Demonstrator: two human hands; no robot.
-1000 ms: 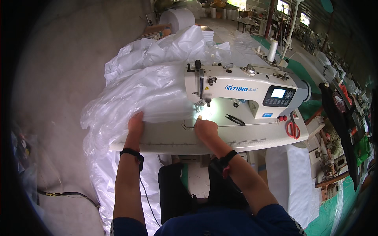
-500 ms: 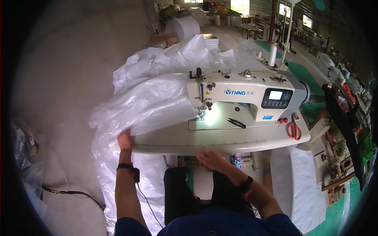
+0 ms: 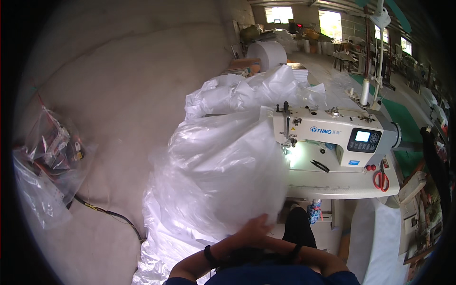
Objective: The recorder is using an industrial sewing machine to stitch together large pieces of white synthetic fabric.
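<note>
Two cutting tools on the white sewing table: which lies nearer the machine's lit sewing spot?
The slim black thread snips, with no red on them; the red-handled scissors lie farther off, toward the table's right end.

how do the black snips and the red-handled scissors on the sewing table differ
The snips look black; the scissors have red handles. The scissors' handles form loops; the snips show none. The snips lie slantwise; the scissors' handles face the near edge of the table. Both lie on it.

One sewing machine [image 3: 327, 124]; one red-handled scissors [image 3: 381, 175]; one black snips [image 3: 320, 166]; two dark wristbands [image 3: 209, 255].
</note>
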